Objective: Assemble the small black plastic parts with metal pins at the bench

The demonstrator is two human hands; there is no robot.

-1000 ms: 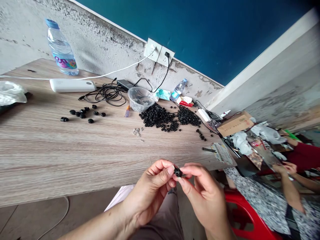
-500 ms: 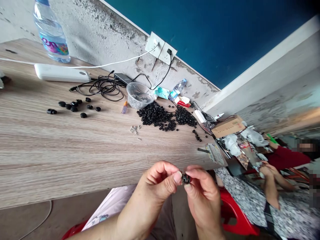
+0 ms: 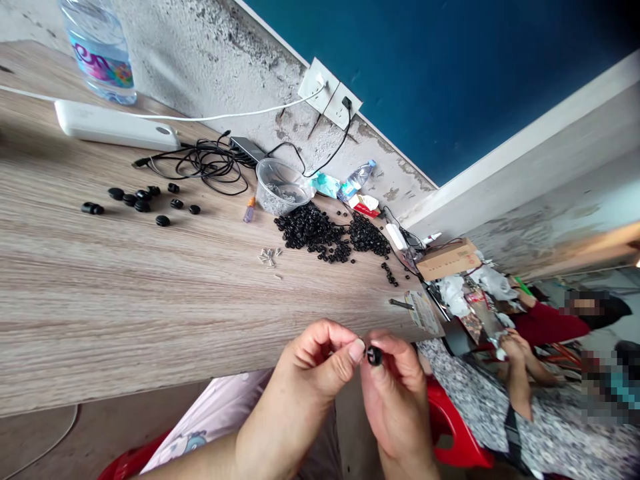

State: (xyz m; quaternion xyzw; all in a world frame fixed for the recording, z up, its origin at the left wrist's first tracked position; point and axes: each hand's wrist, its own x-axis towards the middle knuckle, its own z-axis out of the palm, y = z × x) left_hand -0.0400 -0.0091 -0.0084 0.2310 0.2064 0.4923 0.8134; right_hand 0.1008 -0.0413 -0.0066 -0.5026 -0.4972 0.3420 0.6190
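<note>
Both of my hands are held close together over the front edge of the table. Between thumb and fingers, my right hand (image 3: 400, 387) pinches a small round black plastic piece (image 3: 374, 355), its end facing my left hand. My left hand (image 3: 320, 373) has thumb and forefinger pressed together just beside that piece; whatever is between those tips is too small to make out. Farther back lies a heap of small black plastic pieces (image 3: 310, 230), with a second heap (image 3: 369, 235) to its right. Several small silver pieces (image 3: 267, 257), perhaps springs, lie nearer to me.
A clear plastic tub (image 3: 283, 190) holds more silver pieces. Larger black pieces (image 3: 143, 205) are scattered at left, near tangled black cable (image 3: 200, 160) and a white power strip (image 3: 115, 127). A water bottle (image 3: 103, 60) stands behind. At right a person in a patterned garment (image 3: 480, 393) sits.
The black piece in my right hand has turned, so its round end now shows more. My right hand has shifted slightly left; my left hand keeps its pinch. The camera view has tilted a little.
</note>
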